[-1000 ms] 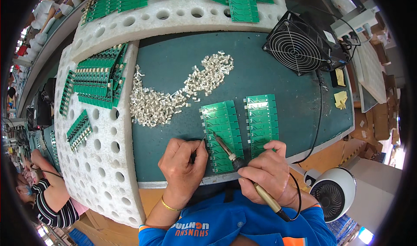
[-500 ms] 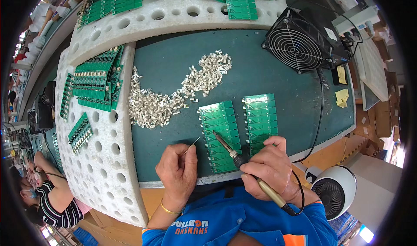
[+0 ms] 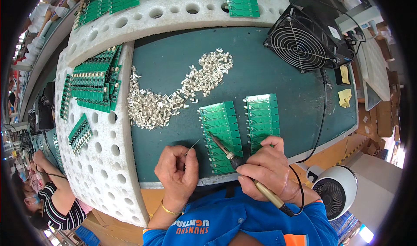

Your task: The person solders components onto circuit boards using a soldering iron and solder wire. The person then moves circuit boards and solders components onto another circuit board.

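Between my hands lies a green circuit board panel (image 3: 220, 124) with a row of small pins along its left edge. My right hand (image 3: 267, 170) is closed round a soldering iron (image 3: 266, 190), its tip over the left side of this panel. Whether the tip touches the board I cannot tell. Pinched in my left hand (image 3: 177, 170) is a thin solder wire (image 3: 195, 144), its end pointing up and right, short of the panel. A second circuit board panel (image 3: 262, 115) lies to the right, partly behind my right hand.
A heap of small white connectors (image 3: 152, 109) spreads across the green bench mat (image 3: 169, 50). Perforated white foam (image 3: 97, 170) holds stacked boards (image 3: 93, 78) at left and more at the back. A black fan (image 3: 297, 46) stands back right, its cable running forward. Another person (image 3: 58, 196) sits far left.
The iron's tip has shifted slightly left and down, toward the left-hand panel's pinned edge. My left hand and the solder wire have hardly moved.
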`<state>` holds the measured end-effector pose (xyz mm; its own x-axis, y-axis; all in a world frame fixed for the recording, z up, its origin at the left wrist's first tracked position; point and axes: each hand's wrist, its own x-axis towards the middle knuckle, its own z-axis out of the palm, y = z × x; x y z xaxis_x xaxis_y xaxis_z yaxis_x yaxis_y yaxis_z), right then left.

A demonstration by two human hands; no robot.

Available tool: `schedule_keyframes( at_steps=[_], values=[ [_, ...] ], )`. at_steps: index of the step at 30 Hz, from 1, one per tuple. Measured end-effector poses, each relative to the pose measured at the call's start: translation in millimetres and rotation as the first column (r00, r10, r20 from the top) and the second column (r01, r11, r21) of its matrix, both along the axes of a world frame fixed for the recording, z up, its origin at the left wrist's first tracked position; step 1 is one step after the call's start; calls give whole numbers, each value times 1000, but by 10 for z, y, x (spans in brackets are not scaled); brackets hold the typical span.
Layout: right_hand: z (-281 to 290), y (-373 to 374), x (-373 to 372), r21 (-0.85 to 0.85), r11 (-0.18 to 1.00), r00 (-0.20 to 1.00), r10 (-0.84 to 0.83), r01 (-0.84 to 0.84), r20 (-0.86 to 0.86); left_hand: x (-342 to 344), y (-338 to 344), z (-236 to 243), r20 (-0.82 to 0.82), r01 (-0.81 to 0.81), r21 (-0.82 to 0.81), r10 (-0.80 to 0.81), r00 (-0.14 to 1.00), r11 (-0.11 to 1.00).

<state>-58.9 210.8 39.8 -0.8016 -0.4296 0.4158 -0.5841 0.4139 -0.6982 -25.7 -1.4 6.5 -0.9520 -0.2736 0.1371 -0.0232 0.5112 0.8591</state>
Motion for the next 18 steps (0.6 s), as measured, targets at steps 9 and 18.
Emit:
schedule_keyframes(
  at_steps=[9, 18],
  values=[
    [20, -13, -3, 13, 1000, 1000, 3, -4, 7, -18, 12, 13, -4, -3, 13, 3, 1000, 1000],
    [78, 59, 9, 21, 1000, 1000, -23, 23, -1, 2, -2, 43, 22, -9, 7, 9, 1000, 1000]
  ],
)
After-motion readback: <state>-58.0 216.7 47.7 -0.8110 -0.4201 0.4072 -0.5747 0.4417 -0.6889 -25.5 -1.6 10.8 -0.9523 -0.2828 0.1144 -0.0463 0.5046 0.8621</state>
